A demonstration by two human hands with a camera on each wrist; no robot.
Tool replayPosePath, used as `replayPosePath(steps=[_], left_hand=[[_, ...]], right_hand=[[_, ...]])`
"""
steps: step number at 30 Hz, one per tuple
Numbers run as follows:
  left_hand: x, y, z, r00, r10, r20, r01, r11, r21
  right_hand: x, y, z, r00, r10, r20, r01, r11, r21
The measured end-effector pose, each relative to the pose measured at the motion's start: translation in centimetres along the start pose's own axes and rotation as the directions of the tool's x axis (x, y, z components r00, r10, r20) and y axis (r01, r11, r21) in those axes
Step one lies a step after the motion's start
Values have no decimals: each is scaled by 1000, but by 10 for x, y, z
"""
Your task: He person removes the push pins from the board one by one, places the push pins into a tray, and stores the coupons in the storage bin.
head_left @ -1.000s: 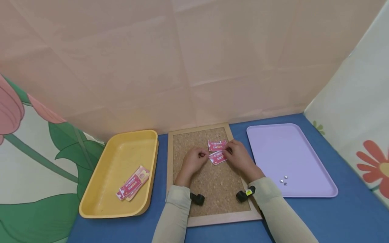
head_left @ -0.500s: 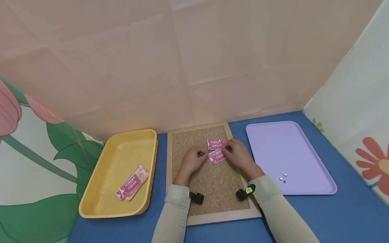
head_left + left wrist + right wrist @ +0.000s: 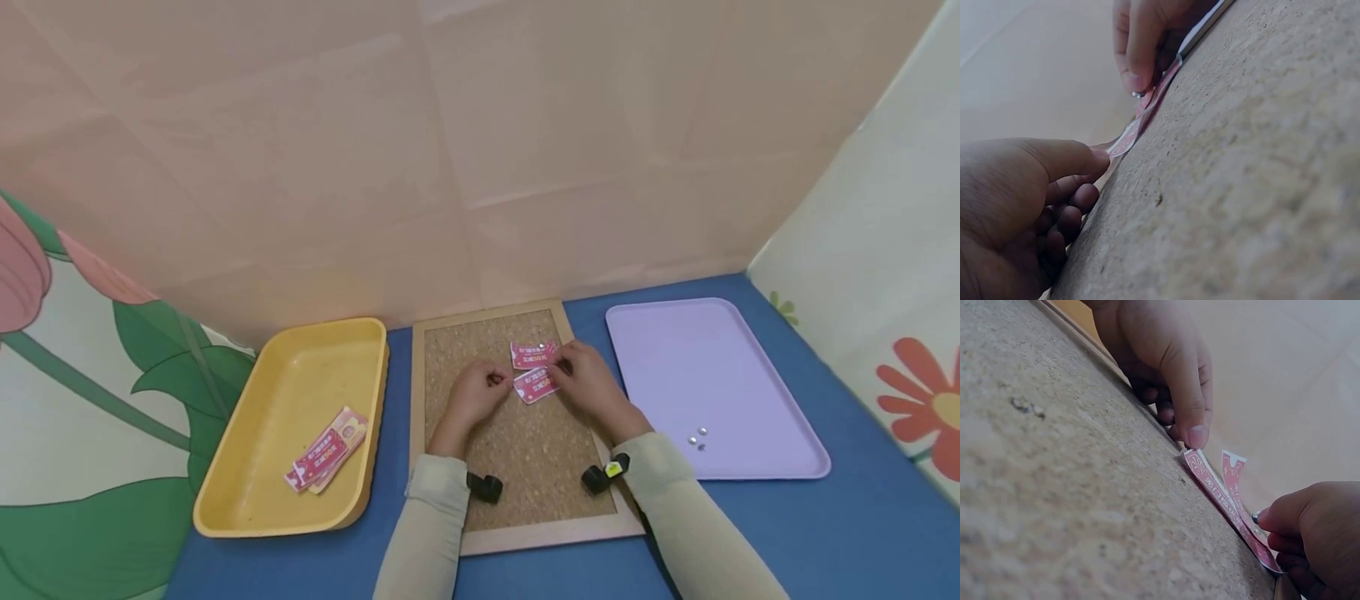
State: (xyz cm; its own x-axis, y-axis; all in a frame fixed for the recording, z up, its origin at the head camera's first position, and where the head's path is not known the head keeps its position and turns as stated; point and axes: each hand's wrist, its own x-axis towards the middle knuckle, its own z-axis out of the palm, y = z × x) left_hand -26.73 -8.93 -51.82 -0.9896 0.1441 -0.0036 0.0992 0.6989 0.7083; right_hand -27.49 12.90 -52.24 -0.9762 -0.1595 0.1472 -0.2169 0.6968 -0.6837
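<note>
A lower pink coupon (image 3: 534,385) with white edging and printed text stretches between my hands on the cork board (image 3: 525,467). Its left end is pinched by my left hand (image 3: 478,392), thumb on top in the right wrist view. My right hand (image 3: 588,379) grips the right end, partly covering it. Just above, an upper coupon (image 3: 528,356) carries a silver thumbtack (image 3: 542,345). From the right wrist, the lower coupon (image 3: 1219,497) bows slightly and the thumbtack (image 3: 1255,517) shows right at my right thumb tip.
To the left stands a yellow basin (image 3: 300,358) with several stacked coupons (image 3: 326,452). A lilac tray (image 3: 697,367) on the right has 3 thumbtacks (image 3: 697,438) near its front. The board's wooden frame (image 3: 555,533) lies on a blue tablecloth (image 3: 862,533).
Both hands keep their hold on the lower coupon with hardly any movement. The whole scene has shifted slightly up in the head view.
</note>
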Motion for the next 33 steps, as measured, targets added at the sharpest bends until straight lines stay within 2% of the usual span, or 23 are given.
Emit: replayPosePath(steps=[5,13,18,23,26,29,33], left_hand=[[0,1,-1,1000,21,16,-21,999,-29],[-5,-7,-10,992,72,108,-62,994,-93],[-16,-7,-24,985,52,162,-31,991,-127],[-28,-2,-39,981,27,192,-1,991,-136],[-34,3,-48,979,42,201,-18,992,-122],[-43,7,-60,976,89,197,-66,990,-123],[-57,10,-77,978,137,157,-121,987,-106]], right_hand=[[-2,1,-4,999,-32,-17,32,999,15],[-16,-3,-14,999,-32,-8,32,998,58],[-30,-10,-34,997,-79,-9,79,993,90],[-46,-12,-60,993,-120,-5,120,990,69],[-58,-10,-75,989,-148,-7,148,988,46],[-69,-8,-89,986,-167,-9,167,986,20],[-85,-3,-104,989,-146,6,146,989,-14]])
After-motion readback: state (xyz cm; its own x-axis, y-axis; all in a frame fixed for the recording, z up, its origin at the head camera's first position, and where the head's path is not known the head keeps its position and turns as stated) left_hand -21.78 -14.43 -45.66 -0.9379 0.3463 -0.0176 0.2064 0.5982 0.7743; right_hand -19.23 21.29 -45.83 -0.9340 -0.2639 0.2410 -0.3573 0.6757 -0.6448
